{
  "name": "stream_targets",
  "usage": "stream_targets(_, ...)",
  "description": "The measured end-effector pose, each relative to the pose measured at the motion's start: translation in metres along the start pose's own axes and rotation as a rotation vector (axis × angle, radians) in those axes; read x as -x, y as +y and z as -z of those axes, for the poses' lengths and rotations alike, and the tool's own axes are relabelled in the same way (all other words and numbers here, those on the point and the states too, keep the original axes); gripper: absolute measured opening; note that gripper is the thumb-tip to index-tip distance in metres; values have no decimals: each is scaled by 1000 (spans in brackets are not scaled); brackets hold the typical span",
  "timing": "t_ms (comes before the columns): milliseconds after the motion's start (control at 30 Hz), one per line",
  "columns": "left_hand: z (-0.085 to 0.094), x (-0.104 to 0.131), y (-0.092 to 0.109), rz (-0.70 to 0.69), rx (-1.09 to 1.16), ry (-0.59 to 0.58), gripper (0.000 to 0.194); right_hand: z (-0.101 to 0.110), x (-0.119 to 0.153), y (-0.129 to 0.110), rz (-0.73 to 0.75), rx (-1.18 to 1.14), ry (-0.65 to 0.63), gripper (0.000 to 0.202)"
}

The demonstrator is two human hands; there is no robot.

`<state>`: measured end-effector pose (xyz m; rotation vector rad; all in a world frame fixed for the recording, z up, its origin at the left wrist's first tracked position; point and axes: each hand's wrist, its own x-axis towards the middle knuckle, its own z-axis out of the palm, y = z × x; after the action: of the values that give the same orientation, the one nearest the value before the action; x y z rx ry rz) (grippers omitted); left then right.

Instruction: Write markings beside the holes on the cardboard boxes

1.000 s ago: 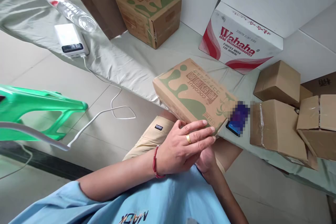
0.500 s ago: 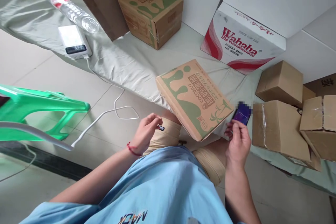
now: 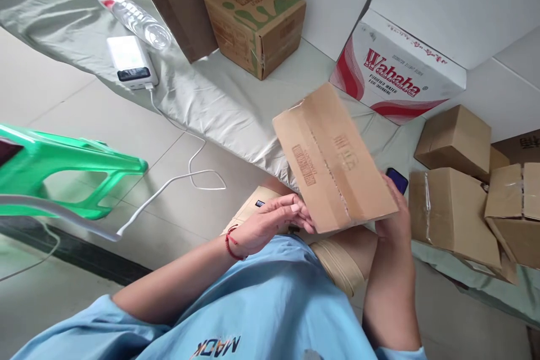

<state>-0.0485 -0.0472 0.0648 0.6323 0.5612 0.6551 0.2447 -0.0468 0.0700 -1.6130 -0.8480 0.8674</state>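
Note:
A flat cardboard box is tilted up in front of me, its taped seam and small brown print facing me. My right hand grips its lower right edge; most of the fingers are hidden behind the box. By the lower left edge is my left hand, fingers stretched out and a red cord bracelet on the wrist. Whether those fingertips touch the cardboard I cannot tell. Just beyond my right hand a phone lies on the cloth, partly covered.
Along the wall stand a printed coconut box and a white Wahaha carton. Several plain cardboard boxes are stacked at the right. A power bank with a cable and a plastic bottle lie left. A green stool is on the floor.
The box has been turned from its green-printed face to its taped face. My right hand has gone from the phone to the box; my left hand has opened and moved right toward it.

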Motion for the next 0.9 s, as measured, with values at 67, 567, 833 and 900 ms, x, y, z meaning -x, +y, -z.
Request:
stream_targets(67,-5,-1,9,-47,-140,-10,52,-1,5,9,-64,-115,-12,52)
stream_targets(567,-9,-12,38,-180,-294,184,75,-13,43,32,-157,-278,-151,41)
stream_targets(833,-10,-18,76,-17,-316,129,92,-16,44,30,-87,-243,-226,59)
stream_targets(900,-7,-19,72,-7,-295,117,82,-14,45,28,-86,-192,-240,63)
